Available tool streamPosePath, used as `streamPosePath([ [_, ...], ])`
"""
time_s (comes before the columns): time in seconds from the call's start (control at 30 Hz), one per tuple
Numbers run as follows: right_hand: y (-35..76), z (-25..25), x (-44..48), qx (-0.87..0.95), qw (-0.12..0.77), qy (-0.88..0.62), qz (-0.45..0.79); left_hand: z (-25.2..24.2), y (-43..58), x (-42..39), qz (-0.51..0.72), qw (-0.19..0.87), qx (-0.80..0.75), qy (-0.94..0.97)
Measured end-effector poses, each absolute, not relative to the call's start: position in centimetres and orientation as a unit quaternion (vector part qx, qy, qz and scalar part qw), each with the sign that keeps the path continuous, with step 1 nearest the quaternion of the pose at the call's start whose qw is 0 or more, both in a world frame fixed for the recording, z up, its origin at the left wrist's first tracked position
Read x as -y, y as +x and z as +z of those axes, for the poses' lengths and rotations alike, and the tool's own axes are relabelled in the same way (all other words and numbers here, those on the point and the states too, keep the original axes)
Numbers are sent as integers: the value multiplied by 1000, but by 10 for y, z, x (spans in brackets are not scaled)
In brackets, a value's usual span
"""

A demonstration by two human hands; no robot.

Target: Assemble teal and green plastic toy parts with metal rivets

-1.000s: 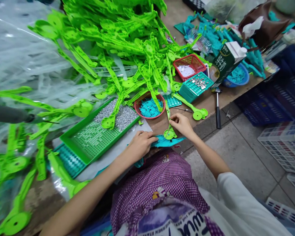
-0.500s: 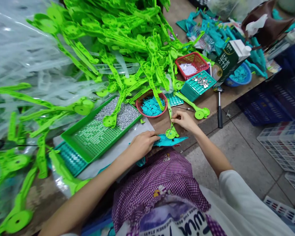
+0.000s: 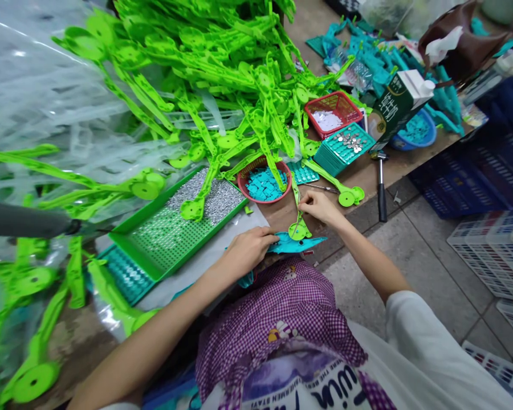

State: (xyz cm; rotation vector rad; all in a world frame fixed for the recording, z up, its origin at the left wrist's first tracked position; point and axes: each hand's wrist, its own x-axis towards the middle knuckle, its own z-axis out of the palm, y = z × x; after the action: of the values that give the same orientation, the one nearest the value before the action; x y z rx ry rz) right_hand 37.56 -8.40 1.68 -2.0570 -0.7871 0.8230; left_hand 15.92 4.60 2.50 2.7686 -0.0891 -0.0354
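Observation:
My left hand [image 3: 250, 246] lies at the table's front edge, its fingers closed on the left end of a teal plastic part [image 3: 297, 244]. Over that part rests the round end of a bright green plastic arm [image 3: 299, 230], whose narrow stem points away from me. My right hand [image 3: 318, 206] pinches at the stem, thumb and forefinger together. A thin line runs from the fingertips down towards the round end; whether it is a separate thing I cannot tell. Just beyond is a red round basket [image 3: 264, 200] of small teal pieces.
A green tray [image 3: 162, 279] of small silvery metal pieces stands left. A dark grey rod-shaped tool [image 3: 25, 220] juts in. Green arms [image 3: 205, 51] are heaped behind. Rightward are a red basket [image 3: 312, 122], stacked teal trays [image 3: 329, 156], a carton [image 3: 395, 108] and a hammer [image 3: 382, 193].
The dark grey tool at the left has come into clear view above the loose green arms. Both hands, the teal part and the green arm look almost unchanged.

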Motion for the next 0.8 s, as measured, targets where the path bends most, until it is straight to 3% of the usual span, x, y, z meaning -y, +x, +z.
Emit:
streamPosePath([
  [0.47,380,8,84,339,359,-818,296,23,160,-46,-11,189,25,982],
  [0.8,370,21,79,359,261,-864,239,23,161,-45,-23,201,17,979],
])
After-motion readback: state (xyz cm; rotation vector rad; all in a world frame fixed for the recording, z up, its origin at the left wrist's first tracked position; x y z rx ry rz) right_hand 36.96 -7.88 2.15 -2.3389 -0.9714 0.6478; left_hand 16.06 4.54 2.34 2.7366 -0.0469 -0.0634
